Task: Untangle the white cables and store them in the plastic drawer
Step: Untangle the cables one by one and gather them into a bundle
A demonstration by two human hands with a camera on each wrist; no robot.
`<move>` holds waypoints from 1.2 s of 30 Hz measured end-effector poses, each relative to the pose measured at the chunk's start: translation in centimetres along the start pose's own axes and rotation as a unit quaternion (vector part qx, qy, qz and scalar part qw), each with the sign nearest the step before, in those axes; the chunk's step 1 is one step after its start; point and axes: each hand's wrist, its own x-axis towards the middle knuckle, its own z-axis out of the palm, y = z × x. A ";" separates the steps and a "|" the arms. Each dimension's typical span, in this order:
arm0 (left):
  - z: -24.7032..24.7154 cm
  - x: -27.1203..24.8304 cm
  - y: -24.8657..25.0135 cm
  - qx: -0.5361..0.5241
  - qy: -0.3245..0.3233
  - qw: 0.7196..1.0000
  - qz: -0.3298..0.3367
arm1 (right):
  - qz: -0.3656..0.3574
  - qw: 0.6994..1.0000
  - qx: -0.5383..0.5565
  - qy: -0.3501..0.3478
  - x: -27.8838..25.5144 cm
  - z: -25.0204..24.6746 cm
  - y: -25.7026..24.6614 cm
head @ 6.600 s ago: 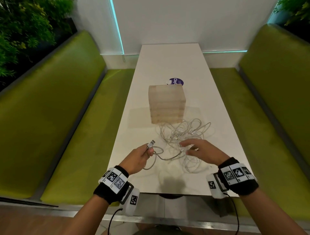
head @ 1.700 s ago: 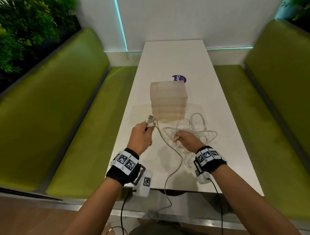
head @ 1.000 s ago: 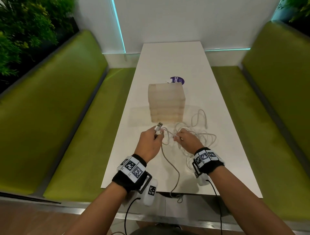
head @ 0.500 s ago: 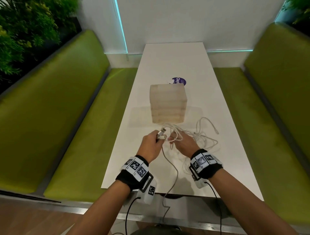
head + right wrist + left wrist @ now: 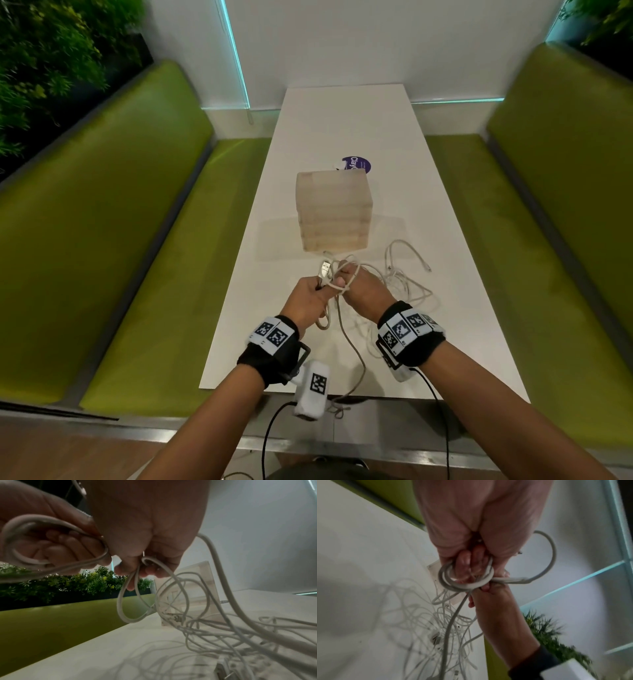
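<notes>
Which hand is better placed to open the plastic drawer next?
Probably the right hand: it is nearer the plastic drawer and holds only one strand, while the left hand holds the coiled white cable.

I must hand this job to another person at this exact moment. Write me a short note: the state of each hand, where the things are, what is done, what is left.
Left hand: grips a coil of thick white cable with its USB plug sticking up.
Right hand: pinches a loop of the same cable beside the left hand.
Tangled pile of thin white cables: on the white table, just in front of the translucent plastic drawer unit; one cable tail hangs over the near table edge.
Done: one cable partly coiled.
Left: finish coiling, untangle the pile, open a drawer (all look shut), store everything.
</notes>
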 end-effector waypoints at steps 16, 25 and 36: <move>0.4 -0.6 1.1 -0.039 -0.034 0.997 -0.049 | 0.031 0.999 -0.012 0.014 0.1 0.3 0.3; -1.1 -1.2 2.1 -0.109 -0.083 0.990 -0.034 | 0.030 0.998 -0.056 0.027 -0.3 0.6 1.9; -6.0 -3.0 5.1 -0.138 -0.008 0.990 0.023 | 0.132 0.991 -0.009 -0.021 0.6 0.2 4.1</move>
